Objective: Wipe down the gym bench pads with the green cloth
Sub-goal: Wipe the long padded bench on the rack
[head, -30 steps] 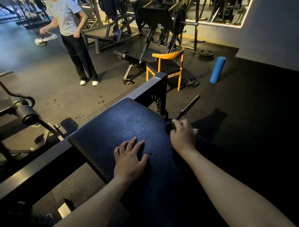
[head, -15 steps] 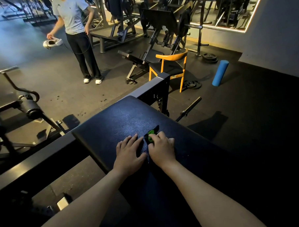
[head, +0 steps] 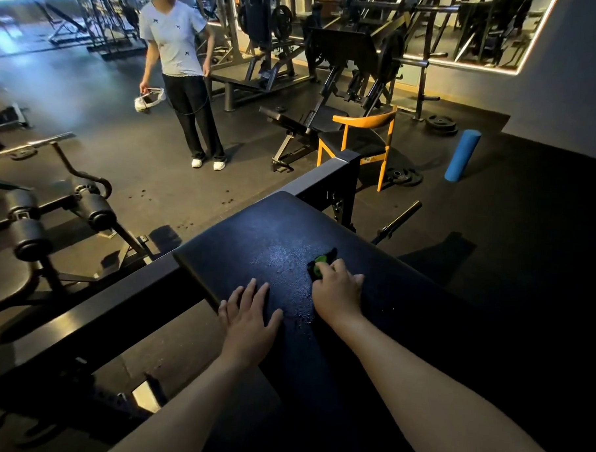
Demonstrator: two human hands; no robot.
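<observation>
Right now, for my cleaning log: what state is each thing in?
bench pad: droplets glisten mid-surface.
green cloth: bunched, on the pad.
right hand: grips the cloth.
left hand: flat on the pad.
blue foam roller: standing on end.
orange chair: upright, unoccupied.

Your left hand (head: 248, 322) lies flat on the worktop (head: 262, 238), near its left edge; your right hand (head: 338, 290) sits to the right and farther forward, over the cloth (head: 320, 262), which seems bunched in its curled fingers; a chair (head: 362, 136) stands beyond the worktop's far end; a roller (head: 462, 154) stands right of the chair; a person (head: 180, 67) stands far left.
</observation>
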